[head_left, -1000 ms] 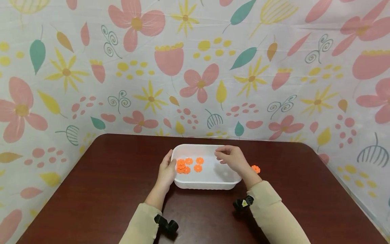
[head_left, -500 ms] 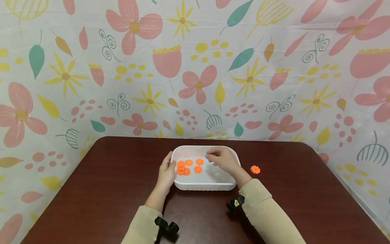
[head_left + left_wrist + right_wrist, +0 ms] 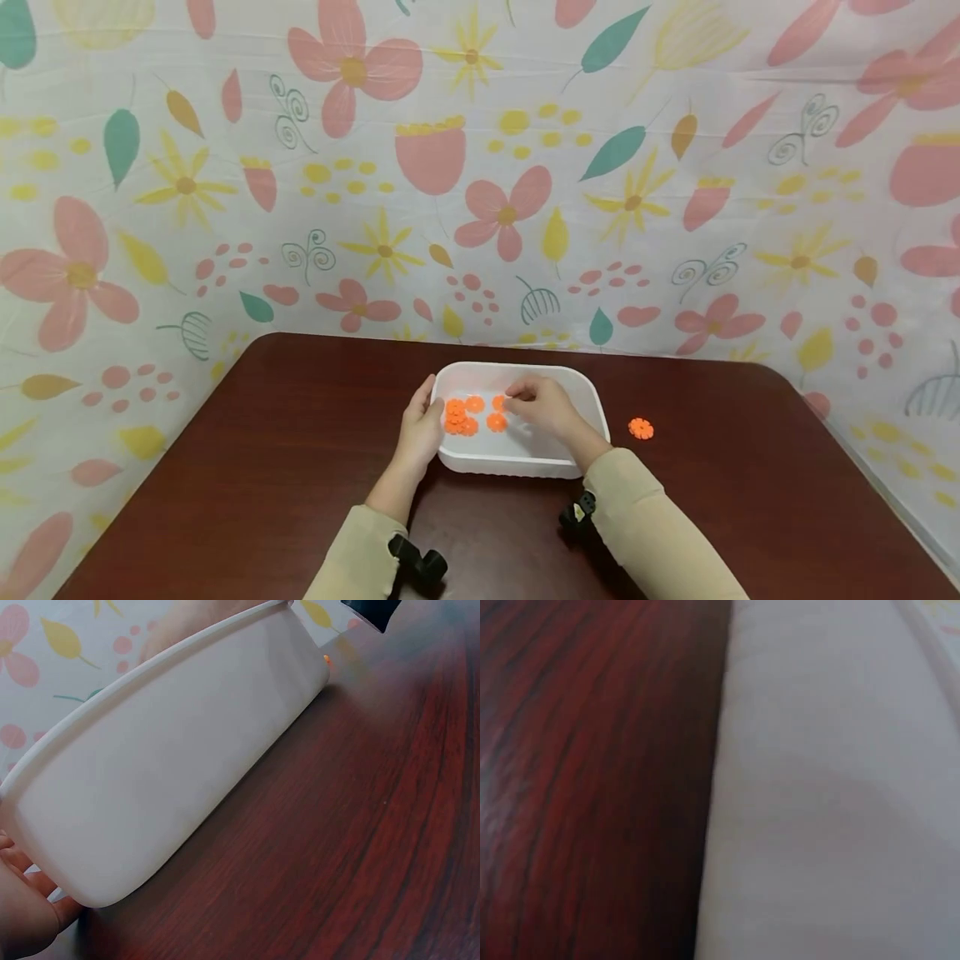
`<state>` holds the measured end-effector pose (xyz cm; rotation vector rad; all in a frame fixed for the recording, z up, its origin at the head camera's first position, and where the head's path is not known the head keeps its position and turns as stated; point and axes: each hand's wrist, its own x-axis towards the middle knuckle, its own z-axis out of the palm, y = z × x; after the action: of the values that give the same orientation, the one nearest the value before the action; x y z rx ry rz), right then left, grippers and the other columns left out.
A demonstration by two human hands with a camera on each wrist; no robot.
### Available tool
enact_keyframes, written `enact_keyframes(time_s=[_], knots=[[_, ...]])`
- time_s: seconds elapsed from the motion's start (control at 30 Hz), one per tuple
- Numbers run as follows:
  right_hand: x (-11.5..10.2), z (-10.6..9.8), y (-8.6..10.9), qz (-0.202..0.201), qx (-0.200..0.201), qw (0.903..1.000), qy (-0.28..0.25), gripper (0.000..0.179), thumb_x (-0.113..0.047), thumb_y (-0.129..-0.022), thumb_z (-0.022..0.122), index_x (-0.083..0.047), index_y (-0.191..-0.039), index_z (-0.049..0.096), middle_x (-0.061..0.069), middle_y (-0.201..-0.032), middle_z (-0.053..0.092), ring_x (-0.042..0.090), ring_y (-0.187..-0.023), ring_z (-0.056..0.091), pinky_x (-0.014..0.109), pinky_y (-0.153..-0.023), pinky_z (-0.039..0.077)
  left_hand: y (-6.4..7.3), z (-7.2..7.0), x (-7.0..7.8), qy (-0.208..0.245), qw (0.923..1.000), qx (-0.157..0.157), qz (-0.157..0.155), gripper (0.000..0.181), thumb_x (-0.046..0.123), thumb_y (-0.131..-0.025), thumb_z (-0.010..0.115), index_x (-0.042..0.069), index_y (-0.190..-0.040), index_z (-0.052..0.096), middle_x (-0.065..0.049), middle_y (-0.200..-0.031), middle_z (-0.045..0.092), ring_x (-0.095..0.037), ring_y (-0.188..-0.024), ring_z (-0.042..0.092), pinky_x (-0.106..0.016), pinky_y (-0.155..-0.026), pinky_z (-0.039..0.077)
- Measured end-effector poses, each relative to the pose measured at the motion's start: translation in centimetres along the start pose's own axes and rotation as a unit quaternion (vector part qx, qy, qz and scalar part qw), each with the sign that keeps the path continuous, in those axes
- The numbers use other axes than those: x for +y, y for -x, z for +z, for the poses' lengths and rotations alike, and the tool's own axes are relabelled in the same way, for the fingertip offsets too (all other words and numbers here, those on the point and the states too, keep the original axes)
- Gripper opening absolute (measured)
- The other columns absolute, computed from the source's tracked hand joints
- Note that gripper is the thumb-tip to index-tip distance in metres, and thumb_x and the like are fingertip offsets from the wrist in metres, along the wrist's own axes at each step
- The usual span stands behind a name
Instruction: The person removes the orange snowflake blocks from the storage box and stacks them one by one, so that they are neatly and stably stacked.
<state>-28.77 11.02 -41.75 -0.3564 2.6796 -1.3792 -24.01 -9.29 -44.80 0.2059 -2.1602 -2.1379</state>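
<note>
Fingers (image 3: 41,883) of the left hand (image 3: 419,429) wrap the left end of a white tray (image 3: 510,463), thumb over the rim. Right hand (image 3: 546,407) reaches inside, thumb and fingertips close together beside an orange flower-shaped piece (image 3: 498,403) that they partly cover; whether they pinch anything, I cannot tell. Just nearer the person lies a second piece (image 3: 497,422), and farther left, a third (image 3: 475,404), near an overlapping cluster (image 3: 455,418) at the tray's left end, close to the left thumb.

Outside the tray, one more orange piece (image 3: 641,428) lies on the table (image 3: 225,475) to its right. Both forearms wear beige sleeves (image 3: 637,508) and black wrist devices (image 3: 417,565). Dark reddish-brown wood grain shows in both wrist views. Behind the table hangs a white backdrop (image 3: 420,292) printed with pink flowers, yellow blooms and teal leaves.
</note>
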Motion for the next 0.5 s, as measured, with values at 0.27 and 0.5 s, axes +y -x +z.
enact_keyframes(time_s=[0.27, 0.5], knots=[[0.86, 0.14, 0.32, -0.019, -0.028, 0.9989, 0.032, 0.019, -0.012, -0.080, 0.072, -0.002, -0.096, 0.069, 0.006, -0.084, 0.065, 0.014, -0.073, 0.056, 0.024, -0.059, 0.050, 0.02, 0.40, 0.03, -0.003, 1.0000, 0.005, -0.003, 0.050, 0.015, -0.099, 0.041, 0.011, -0.148, 0.032, -0.012, -0.152, 0.034, -0.030, -0.139, 0.033, -0.047, -0.114, 0.028], [0.88, 0.90, 0.16, -0.008, -0.061, 0.9959, 0.067, 0.022, -0.011, -0.076, 0.076, -0.005, -0.097, 0.070, 0.003, -0.087, 0.064, 0.013, -0.078, 0.055, 0.024, -0.070, 0.047, 0.13, 0.07, 0.13, -0.010, 0.9999, 0.004, -0.001, 0.050, 0.015, -0.100, 0.040, 0.010, -0.148, 0.031, -0.014, -0.152, 0.033, -0.031, -0.138, 0.033, -0.048, -0.113, 0.029]])
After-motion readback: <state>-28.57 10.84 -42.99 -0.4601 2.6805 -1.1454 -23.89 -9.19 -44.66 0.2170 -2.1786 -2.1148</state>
